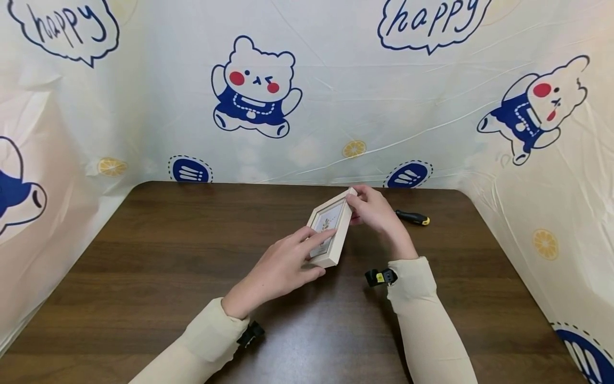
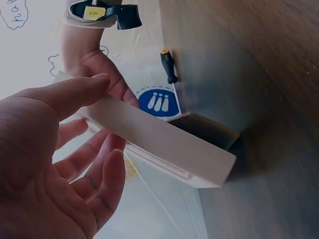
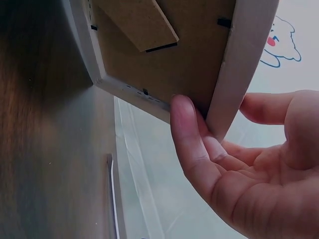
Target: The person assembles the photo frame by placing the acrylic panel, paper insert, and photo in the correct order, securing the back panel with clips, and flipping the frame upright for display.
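Note:
A small pale picture frame (image 1: 341, 240) leans over the table, its front with a flower print (image 1: 332, 214) turned toward the left hand. My right hand (image 1: 376, 213) pinches its upper far corner, thumb on the front side and fingers behind. The right wrist view shows the brown backboard (image 3: 199, 64) with a stand flap (image 3: 142, 27) and small black tabs. My left hand (image 1: 278, 266) lies over the front, index finger extended across the picture, thumb below the near edge. In the left wrist view its fingers (image 2: 112, 174) bend loosely beside the frame, with no clear grip visible.
A screwdriver (image 1: 412, 217) with a black and yellow handle lies on the brown wooden table (image 1: 158, 277), just right of the right hand. Its metal shaft (image 3: 112, 196) shows in the right wrist view. A printed curtain (image 1: 326, 96) surrounds the table's back and sides.

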A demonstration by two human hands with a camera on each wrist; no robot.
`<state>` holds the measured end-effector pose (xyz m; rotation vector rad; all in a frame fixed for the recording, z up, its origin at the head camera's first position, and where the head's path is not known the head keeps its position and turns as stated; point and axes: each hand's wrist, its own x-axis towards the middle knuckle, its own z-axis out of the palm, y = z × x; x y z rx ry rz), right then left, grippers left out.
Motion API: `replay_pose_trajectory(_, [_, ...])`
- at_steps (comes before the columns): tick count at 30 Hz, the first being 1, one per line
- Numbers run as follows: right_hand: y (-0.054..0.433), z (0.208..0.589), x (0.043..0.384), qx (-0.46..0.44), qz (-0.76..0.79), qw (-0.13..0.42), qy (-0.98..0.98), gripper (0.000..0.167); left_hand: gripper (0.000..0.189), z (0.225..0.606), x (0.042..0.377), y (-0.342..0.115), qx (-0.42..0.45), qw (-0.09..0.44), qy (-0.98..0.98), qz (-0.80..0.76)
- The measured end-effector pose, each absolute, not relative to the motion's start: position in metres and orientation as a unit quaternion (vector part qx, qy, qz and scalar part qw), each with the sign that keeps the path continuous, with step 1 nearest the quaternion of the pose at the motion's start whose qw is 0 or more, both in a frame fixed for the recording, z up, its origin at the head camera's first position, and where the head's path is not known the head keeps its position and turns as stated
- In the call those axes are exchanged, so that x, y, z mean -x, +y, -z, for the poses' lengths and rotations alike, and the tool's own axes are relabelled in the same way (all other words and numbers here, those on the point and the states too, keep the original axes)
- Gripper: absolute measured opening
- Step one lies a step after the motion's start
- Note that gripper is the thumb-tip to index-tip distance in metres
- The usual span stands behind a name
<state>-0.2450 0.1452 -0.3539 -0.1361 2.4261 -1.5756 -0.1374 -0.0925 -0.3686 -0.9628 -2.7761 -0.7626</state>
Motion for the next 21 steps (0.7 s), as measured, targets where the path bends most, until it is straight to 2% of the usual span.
replay_pose_trajectory(11, [0.149, 0.358, 0.248, 0.030, 0.524, 0.131, 0.841, 0.056, 0.077, 0.381, 0.142, -0.102, 0.285, 0.030, -0.925, 0.250])
replay_pose_trajectory(21, [0.148, 0.360, 0.249, 0.020, 0.521, 0.144, 0.841, 0.057, 0.089, 0.391, 0.146, -0.108, 0.192, -0.050, -0.927, 0.318])
